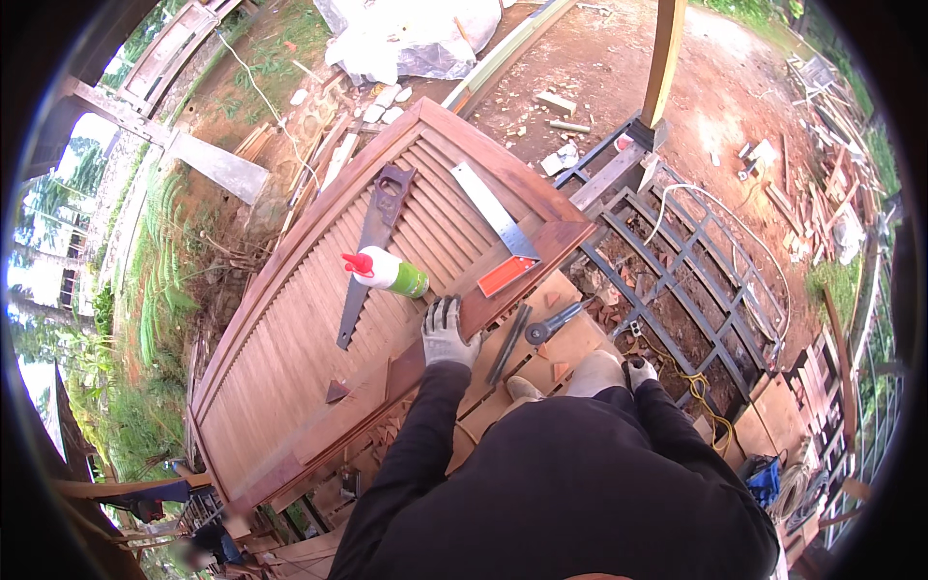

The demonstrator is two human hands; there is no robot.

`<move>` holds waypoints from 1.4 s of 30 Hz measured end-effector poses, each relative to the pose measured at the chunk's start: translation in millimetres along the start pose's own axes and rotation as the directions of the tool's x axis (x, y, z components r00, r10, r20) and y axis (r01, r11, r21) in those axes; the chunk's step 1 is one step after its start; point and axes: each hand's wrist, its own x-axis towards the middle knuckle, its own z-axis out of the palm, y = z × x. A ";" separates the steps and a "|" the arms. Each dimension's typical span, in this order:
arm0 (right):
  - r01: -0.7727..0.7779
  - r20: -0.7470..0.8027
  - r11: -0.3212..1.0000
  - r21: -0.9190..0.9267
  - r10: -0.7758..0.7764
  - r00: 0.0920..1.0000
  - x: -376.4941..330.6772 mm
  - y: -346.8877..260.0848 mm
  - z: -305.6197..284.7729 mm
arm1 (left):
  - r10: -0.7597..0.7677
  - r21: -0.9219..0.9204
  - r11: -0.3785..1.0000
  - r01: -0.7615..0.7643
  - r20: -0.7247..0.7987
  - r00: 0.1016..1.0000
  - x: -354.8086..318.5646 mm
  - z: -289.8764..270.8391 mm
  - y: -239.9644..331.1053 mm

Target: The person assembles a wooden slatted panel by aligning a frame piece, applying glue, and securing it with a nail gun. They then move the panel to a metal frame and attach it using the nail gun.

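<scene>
Saw [378, 222], square [493, 215], bottle [396, 275] on probable door [290, 362]

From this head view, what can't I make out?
In the head view:
Brown-handled steel handsaw: mid-blade hidden by the red-capped white-and-green plastic bottle.
Gray-gloved right hand: too small to tell whether it holds anything.
White plastic sheeting: far side cut off by the upper edge.

Black top [570, 483], long black sleeves [416, 435], hands [447, 333] in pale gloves [449, 350]
</scene>
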 end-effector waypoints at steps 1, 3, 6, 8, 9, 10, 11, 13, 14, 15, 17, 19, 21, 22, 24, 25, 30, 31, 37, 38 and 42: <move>-0.041 0.020 0.999 -0.032 0.042 0.999 12.5 14.7 -1.0 | 0.017 -0.021 1.000 -0.017 -0.007 1.000 5.2 -1.4 2.9; -0.106 0.073 0.989 -0.101 0.114 0.991 42.6 43.8 -3.1 | 0.041 -0.094 0.995 -0.046 -0.058 0.997 11.7 -6.7 10.5; -0.123 0.154 0.948 -0.293 0.173 0.973 41.1 18.2 -21.2 | -0.020 -0.117 0.993 0.018 -0.020 1.000 5.8 -10.3 -0.5; -0.176 0.160 0.943 -0.284 0.228 0.960 70.8 67.4 -8.8 | -0.108 -0.170 0.981 0.098 -0.054 0.993 5.7 -4.6 -6.2; -0.159 0.241 0.947 -0.279 0.230 0.943 91.1 94.6 -1.5 | -0.161 -0.190 0.971 0.146 -0.066 0.985 3.7 -4.4 -6.9; -0.109 0.273 0.957 -0.267 0.184 0.944 98.0 96.8 0.3 | -0.182 -0.124 0.977 0.174 -0.062 0.981 6.7 -1.7 -3.6; -0.026 0.224 0.960 -0.277 0.091 0.970 104.1 100.8 -0.8 | -0.200 -0.058 0.979 0.197 -0.059 0.978 12.3 2.0 0.7; 0.027 0.268 0.949 -0.314 0.061 0.961 111.5 84.6 -16.0 | -0.230 0.047 0.971 0.233 -0.064 0.971 13.4 1.6 3.9; -0.006 0.352 0.941 -0.339 0.133 0.926 117.0 68.7 -29.3 | -0.235 0.085 0.967 0.240 -0.065 0.970 10.8 0.2 6.0; -0.045 0.416 0.930 -0.366 0.207 0.885 125.4 62.0 -37.8 | -0.231 0.110 0.965 0.237 -0.065 0.971 13.8 2.8 9.3; 0.052 0.350 0.925 -0.376 0.090 0.933 132.5 71.2 -33.1 | -0.225 0.129 0.964 0.232 -0.065 0.972 21.1 6.8 14.2; 0.075 0.394 0.900 -0.429 0.112 0.912 135.4 58.6 -38.1 | -0.240 0.165 0.955 0.246 -0.058 0.969 15.0 5.1 15.9; 0.115 0.463 0.875 -0.471 0.135 0.876 131.5 31.3 -46.8 | -0.275 0.203 0.937 0.283 -0.067 0.959 -0.4 -1.0 23.3; 0.111 0.482 0.872 -0.477 0.154 0.863 128.7 18.2 -48.9 | -0.263 0.212 0.940 0.269 -0.056 0.963 6.7 0.6 23.4; 0.105 0.552 0.872 -0.477 0.205 0.809 125.5 8.9 -41.1 | -0.249 0.235 0.940 0.249 -0.028 0.968 15.6 -2.4 22.4; 0.135 0.576 0.859 -0.493 0.207 0.791 129.3 15.0 -28.7 | -0.255 0.232 0.939 0.253 -0.021 0.967 21.2 -1.9 24.8; 0.314 0.549 0.852 -0.420 -0.037 0.835 129.9 5.4 -3.9 | -0.276 0.205 0.938 0.279 -0.043 0.960 15.3 9.5 16.5; 0.354 0.587 0.841 -0.409 -0.054 0.808 143.4 -1.3 0.6 | -0.333 0.150 0.930 0.336 -0.050 0.942 1.1 15.3 9.8; 0.527 0.701 0.629 -0.572 0.040 0.713 232.8 18.1 99.8 | -0.420 -0.018 0.907 0.420 -0.104 0.902 -5.4 11.1 0.3; 0.544 0.699 0.610 -0.575 0.022 0.714 244.4 16.4 116.6 | -0.413 -0.018 0.910 0.414 -0.118 0.903 -12.2 7.5 -7.0; 0.668 0.746 0.514 -0.539 -0.076 0.661 299.8 28.9 208.6 | -0.405 -0.073 0.913 0.402 -0.295 0.865 -22.0 -2.1 -33.9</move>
